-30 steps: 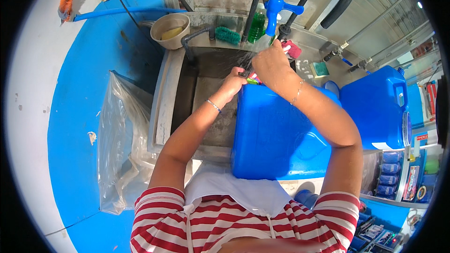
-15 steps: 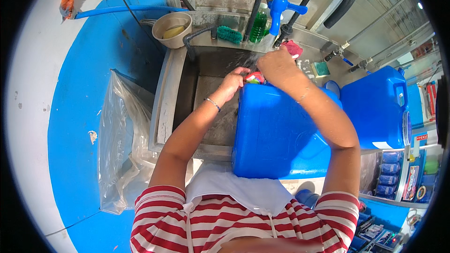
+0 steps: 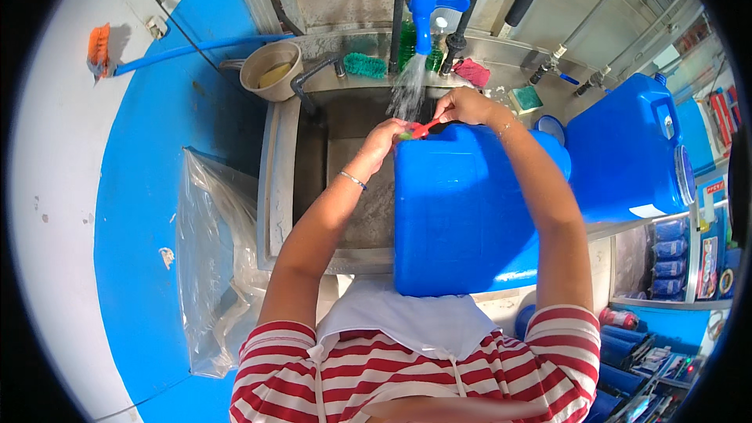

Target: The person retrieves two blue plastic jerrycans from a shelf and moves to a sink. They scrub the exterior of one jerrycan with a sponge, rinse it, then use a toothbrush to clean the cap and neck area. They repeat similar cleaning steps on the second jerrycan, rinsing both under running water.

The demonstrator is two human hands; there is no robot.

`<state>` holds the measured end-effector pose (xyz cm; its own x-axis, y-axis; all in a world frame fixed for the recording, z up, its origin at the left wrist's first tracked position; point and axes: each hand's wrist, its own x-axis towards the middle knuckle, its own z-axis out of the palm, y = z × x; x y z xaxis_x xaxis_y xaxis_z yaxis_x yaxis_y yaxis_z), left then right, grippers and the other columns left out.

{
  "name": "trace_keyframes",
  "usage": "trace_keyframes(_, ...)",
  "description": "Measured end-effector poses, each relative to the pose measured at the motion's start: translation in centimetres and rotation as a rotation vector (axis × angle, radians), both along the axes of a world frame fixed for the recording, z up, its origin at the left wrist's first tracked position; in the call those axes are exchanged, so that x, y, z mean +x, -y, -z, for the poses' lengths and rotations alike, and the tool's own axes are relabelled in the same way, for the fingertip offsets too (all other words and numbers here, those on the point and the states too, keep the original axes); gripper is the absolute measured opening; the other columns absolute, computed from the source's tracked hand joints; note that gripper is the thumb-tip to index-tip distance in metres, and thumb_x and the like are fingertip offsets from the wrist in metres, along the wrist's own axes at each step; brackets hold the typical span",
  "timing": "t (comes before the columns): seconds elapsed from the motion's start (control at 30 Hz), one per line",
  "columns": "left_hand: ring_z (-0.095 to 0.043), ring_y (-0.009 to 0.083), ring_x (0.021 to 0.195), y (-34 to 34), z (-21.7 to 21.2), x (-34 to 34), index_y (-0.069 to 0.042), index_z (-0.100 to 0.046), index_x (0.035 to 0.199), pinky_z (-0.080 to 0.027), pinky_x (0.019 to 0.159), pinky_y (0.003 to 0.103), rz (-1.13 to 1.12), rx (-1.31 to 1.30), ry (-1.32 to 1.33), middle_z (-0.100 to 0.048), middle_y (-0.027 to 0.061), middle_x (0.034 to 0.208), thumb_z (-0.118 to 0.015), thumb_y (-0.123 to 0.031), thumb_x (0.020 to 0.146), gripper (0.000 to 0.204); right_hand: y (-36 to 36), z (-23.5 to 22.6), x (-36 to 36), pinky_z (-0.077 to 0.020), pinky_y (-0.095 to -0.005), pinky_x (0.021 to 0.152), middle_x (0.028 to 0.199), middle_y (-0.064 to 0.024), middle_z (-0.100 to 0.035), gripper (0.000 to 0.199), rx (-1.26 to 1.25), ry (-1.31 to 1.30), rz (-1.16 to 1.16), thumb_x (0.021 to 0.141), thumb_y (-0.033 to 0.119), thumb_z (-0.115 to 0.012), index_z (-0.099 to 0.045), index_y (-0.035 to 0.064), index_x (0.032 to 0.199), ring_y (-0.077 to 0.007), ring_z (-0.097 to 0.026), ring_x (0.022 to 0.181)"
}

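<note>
My left hand [image 3: 381,142] pinches the green end of a small red-and-green item [image 3: 423,130], over the sink beside the near-left top corner of a blue jerrycan [image 3: 470,211]. The fingers of my right hand [image 3: 464,106] grip the red, handle-like end of that item; its exact kind is not clear. Water pours from a blue tap [image 3: 423,19] just beyond my hands into the metal sink [image 3: 360,204]. The jerrycan lies along the sink's right side, close to my body, with my right forearm above it.
Another blue jerrycan [image 3: 623,157] stands at the right. Along the back ledge are a beige pot [image 3: 272,70], a teal brush [image 3: 365,65], a green-liquid bottle [image 3: 406,41], a red cloth [image 3: 472,72] and a green-yellow sponge [image 3: 526,99]. Clear plastic sheeting [image 3: 215,258] hangs at the left.
My right hand has lowered from above the item to the red end, which now shows between both hands. The falling water is plainer now. The whole view has shifted slightly.
</note>
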<state>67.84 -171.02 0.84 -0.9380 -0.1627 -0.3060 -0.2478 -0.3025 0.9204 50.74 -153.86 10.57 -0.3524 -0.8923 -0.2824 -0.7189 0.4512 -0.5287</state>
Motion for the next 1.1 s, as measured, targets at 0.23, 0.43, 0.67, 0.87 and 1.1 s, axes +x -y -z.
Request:
trace_keyframes(0.23, -0.063, 0.0132, 0.089, 0.1, -0.7, -1.7, -0.004, -0.065, 0.113, -0.049, 0.08, 0.028, 0.12, -0.235, 0.074, -0.068, 0.0053, 0.102, -0.058, -0.039, 0.097, 0.038, -1.5, 3.7, -2.0, -0.0502, -0.0308, 0.075, 0.084, -0.0046, -0.072, 0.013, -0.19, 0.19, 0.007, 0.085, 0.01, -0.072, -0.074, 0.0054, 0.096, -0.0106, -0.064, 0.08)
trace_keyframes(0.43, -0.065, 0.0146, 0.091, -0.7, -1.5, -1.8, -0.004, -0.063, 0.114, -0.052, 0.078, 0.029, 0.033, -0.201, 0.105, -0.068, 0.006, 0.102, -0.059, -0.024, 0.097, 0.026, -2.0, 3.4, -1.7, -0.0508, -0.0318, 0.075, 0.087, -0.007, -0.073, 0.013, -0.265, 0.211, -0.032, 0.082, 0.013, -0.074, -0.075, 0.008, 0.094, -0.0162, -0.066, 0.079)
trace_keyframes(0.67, -0.061, 0.0136, 0.086, -0.6, -0.9, -2.1, -0.004, -0.065, 0.102, -0.049, 0.077, 0.03, 0.042, -0.144, 0.108, -0.067, 0.0053, 0.097, -0.056, -0.024, 0.098, 0.022, -2.0, 3.4, -1.4, -0.0518, -0.034, 0.075, 0.085, -0.0083, -0.073, 0.015, -0.3, 0.167, 0.038, 0.08, 0.01, -0.075, -0.075, 0.0082, 0.094, -0.0187, -0.067, 0.077)
trace_keyframes(0.87, -0.062, 0.0135, 0.084, -0.4, -1.4, -1.9, -0.005, -0.07, 0.104, -0.048, 0.077, 0.029, 0.083, -0.168, 0.133, -0.069, 0.0058, 0.092, -0.054, -0.041, 0.099, 0.04, -2.1, 3.2, -1.4, -0.0509, -0.0329, 0.072, 0.083, -0.0072, -0.073, 0.014, -0.347, 0.137, 0.029, 0.079, 0.012, -0.076, -0.076, 0.0085, 0.093, -0.0166, -0.067, 0.077)
trace_keyframes(1.1, -0.063, 0.0137, 0.087, -0.1, -1.5, -2.3, -0.004, -0.07, 0.106, -0.049, 0.078, 0.029, 0.174, -0.286, 0.133, -0.069, 0.0058, 0.097, -0.048, -0.041, 0.103, 0.043, -2.5, 2.9, -1.2, -0.0514, -0.0317, 0.074, 0.087, -0.0065, -0.074, 0.013, -0.368, 0.151, -0.034, 0.081, 0.006, -0.073, -0.075, 0.0074, 0.094, -0.016, -0.068, 0.079)
